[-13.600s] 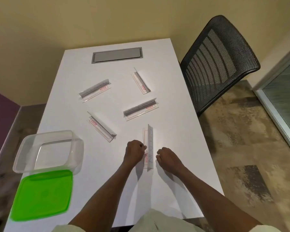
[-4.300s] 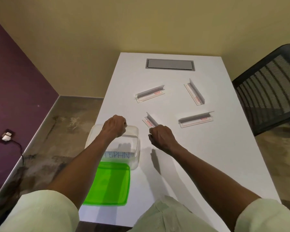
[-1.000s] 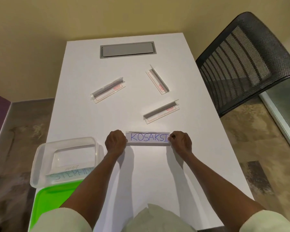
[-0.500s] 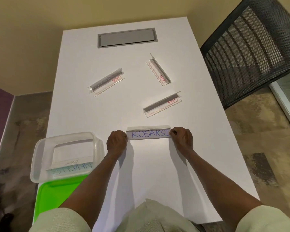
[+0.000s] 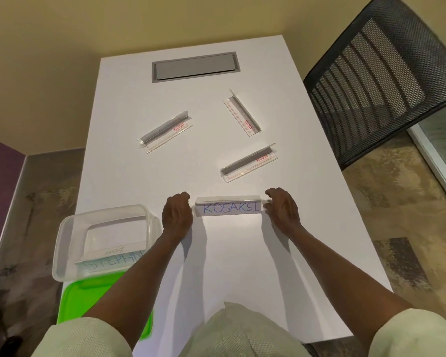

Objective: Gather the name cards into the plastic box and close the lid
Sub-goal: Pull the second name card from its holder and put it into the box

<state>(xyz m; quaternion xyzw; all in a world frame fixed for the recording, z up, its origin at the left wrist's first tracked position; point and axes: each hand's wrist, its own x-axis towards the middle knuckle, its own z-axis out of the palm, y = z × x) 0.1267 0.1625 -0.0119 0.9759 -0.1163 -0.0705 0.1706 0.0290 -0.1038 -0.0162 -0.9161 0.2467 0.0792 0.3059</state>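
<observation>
On the white worktop [image 5: 216, 266], left hand [image 5: 177, 216] and right hand [image 5: 282, 208] pinch, apparently, the ends of a clear acrylic "KOSAKSI" name card [image 5: 229, 206], right of the translucent plastic box [image 5: 62, 243].

white surface [image 5: 224, 266] | grey cable hatch [image 5: 195, 67] at its far end | black mesh chair [image 5: 386, 70] right of hatch

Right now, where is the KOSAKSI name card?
In the head view, the KOSAKSI name card stands on the white table between both hands, right of the plastic box, nearer than three loose cards.
</observation>
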